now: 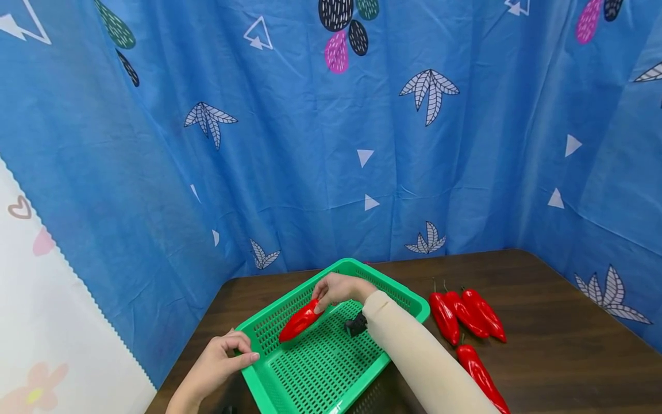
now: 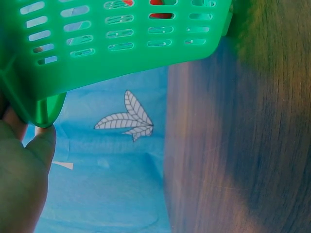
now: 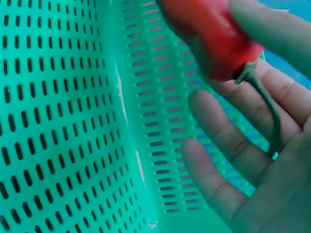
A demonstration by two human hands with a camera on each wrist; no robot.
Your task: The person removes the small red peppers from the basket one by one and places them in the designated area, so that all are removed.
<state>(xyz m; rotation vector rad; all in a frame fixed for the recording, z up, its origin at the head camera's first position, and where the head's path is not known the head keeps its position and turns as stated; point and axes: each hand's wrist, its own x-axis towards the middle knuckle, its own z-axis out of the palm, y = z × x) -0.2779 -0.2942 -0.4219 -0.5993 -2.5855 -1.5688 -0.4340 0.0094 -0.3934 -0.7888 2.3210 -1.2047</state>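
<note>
Inside the green plastic basket (image 1: 310,374), my right hand (image 1: 338,290) pinches a red chili pepper (image 1: 300,322) near its stem end. The right wrist view shows the pepper's green stem (image 3: 265,94) running toward the palm, with the lower fingers (image 3: 214,114) spread away from it. My left hand (image 1: 219,359) grips the basket's near left rim, thumb over the inner side. In the left wrist view the basket wall (image 2: 116,53) stands over the fingers, and a bit of red shows through its slots.
Several red peppers (image 1: 468,313) lie on the dark wooden table (image 1: 538,322) right of the basket, one of them (image 1: 478,371) nearer and partly behind the right sleeve (image 1: 414,351). A patterned blue curtain (image 1: 310,144) hangs behind the table.
</note>
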